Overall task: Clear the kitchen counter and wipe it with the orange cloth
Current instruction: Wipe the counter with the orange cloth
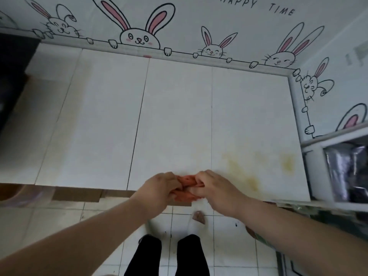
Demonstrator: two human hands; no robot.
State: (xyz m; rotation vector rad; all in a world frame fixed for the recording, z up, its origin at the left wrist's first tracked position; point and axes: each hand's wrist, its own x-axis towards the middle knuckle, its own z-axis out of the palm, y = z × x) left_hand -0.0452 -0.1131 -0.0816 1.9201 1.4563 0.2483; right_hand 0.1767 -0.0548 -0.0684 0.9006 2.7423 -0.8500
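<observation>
The orange cloth [186, 189] is small, soft and all scrunched up. It is a pinkish orange with little darker spots on it. Only a bit of it shows, because two hands cover most of it. There is one cloth.

It sits at the near edge of the white table [175, 116], at 6 o'clock on the table top. The left hand [159, 189] is at 9 o'clock from the cloth and the right hand [216, 187] is at 3 o'clock from it. Both hands have their fingers curled tight around the cloth, bunching it between them.

The table is made of big white tiles with thin dark lines between them. It has yellow stains [256, 168] on it (some at 4 o'clock on the table, just past the right hand).

The wall [199, 18] behind the table, at 12 o'clock, has drawn bunnies with pink ears. I count seven bunnies. The words "HAPPY TIME" are written up high.

At 3 o'clock there is a white shelf [326, 144] with something shiny and dark inside; I cannot tell what it is.

Two legs in black show below, over the tiled floor [225, 255].
</observation>
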